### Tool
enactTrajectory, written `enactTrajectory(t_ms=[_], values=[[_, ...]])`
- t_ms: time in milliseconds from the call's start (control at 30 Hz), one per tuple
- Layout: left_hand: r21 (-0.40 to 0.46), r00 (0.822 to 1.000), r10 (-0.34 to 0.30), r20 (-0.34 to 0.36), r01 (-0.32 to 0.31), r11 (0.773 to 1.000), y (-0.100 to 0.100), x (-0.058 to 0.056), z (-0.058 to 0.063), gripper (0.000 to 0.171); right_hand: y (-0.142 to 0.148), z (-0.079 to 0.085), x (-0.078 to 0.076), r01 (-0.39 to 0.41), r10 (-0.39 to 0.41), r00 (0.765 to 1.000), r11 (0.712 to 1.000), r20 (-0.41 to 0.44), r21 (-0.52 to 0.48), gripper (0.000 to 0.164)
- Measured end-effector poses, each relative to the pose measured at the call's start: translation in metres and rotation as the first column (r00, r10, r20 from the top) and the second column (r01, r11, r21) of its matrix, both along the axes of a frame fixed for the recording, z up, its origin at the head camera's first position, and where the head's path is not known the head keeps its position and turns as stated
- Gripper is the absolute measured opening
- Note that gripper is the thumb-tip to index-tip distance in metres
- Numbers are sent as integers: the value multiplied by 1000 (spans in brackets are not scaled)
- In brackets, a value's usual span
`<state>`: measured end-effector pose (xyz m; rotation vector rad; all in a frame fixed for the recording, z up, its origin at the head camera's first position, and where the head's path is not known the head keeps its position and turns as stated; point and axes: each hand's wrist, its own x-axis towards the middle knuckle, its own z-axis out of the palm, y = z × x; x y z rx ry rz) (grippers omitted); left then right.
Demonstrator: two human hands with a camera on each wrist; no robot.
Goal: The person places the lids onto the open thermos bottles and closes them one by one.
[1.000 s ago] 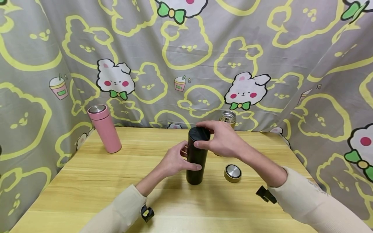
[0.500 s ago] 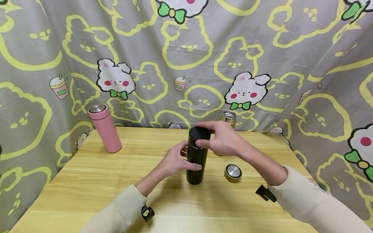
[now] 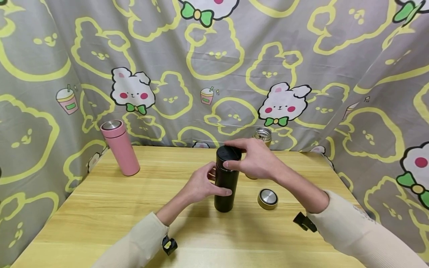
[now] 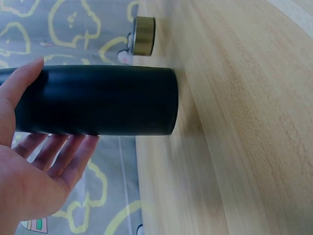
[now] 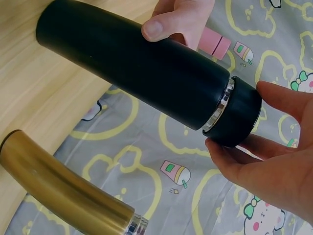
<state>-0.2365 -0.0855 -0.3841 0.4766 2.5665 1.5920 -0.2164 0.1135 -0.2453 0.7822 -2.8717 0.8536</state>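
Held btl point(image 3: 223, 203) stands on tbl point(image 3: 100, 223), L hand point(image 3: 200, 184) round its body, R hand point(image 3: 256, 159) at its cap point(image 3: 228, 153). Loose lid point(image 3: 268, 199) in front of R hand; uncapped btl point(image 3: 263, 135) behind it; third btl point(image 3: 121, 149) well L of L hand.

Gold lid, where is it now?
In the head view, the gold lid lies on the table just right of the black flask, nearer the camera than the gold flask.

Even, fairly bright light fills the head view, laying soft shadows on the counter point(image 3: 100, 208) below the left grip point(image 3: 201, 184). The left wrist view is dimmer and slightly soft, the black bottle point(image 4: 107, 100) in that grip losing nearly all surface detail. In the right wrist view, lens distortion bows the gold bottle point(image 5: 68, 186), well apart from the right grip point(image 5: 276, 166).
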Motion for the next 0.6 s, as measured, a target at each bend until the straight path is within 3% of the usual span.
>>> enactTrajectory(t_ms=[300, 600], values=[[-7, 1000, 0, 6, 0, 1000, -2, 1, -1, 66, -3, -3, -1, 30, -30, 1000, 999, -9, -29, 59], [-18, 1000, -6, 2, 6, 1000, -2, 1, 0, 66, -6, -9, -1, 75, -80, 993, 995, -82, -65, 55]])
